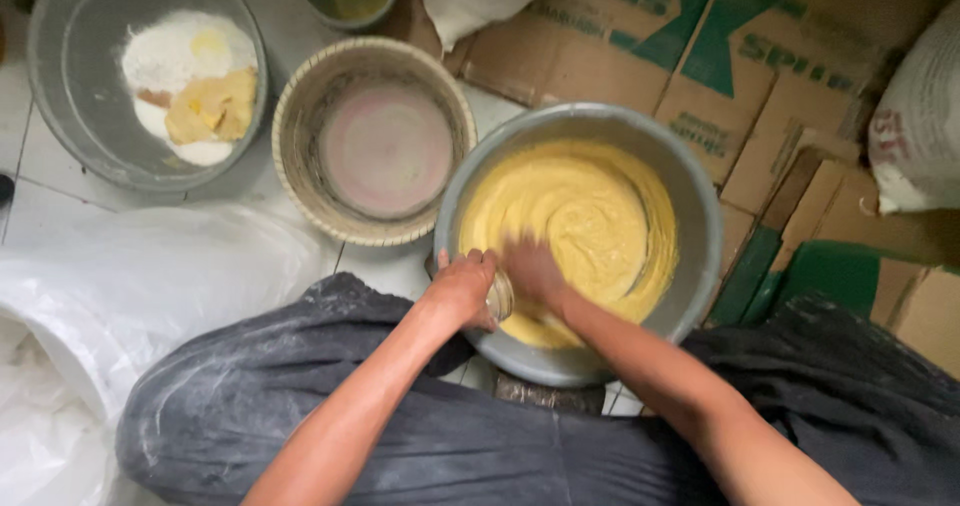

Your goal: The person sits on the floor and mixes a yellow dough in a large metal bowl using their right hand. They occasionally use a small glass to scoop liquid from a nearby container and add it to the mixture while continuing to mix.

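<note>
A large grey metal bowl sits on the floor between my knees, filled with smooth yellow batter. My left hand grips the bowl's near rim. Inside the bowl, my right hand is down in the batter at the near side, blurred and partly coated. Something small and pale shows between the two hands; I cannot tell what it is.
A woven basket with a pinkish sieve bottom stands left of the bowl. A grey basin with flour and butter lumps is at far left. Flattened cardboard and white sacks lie behind and right; a white plastic bag lies left.
</note>
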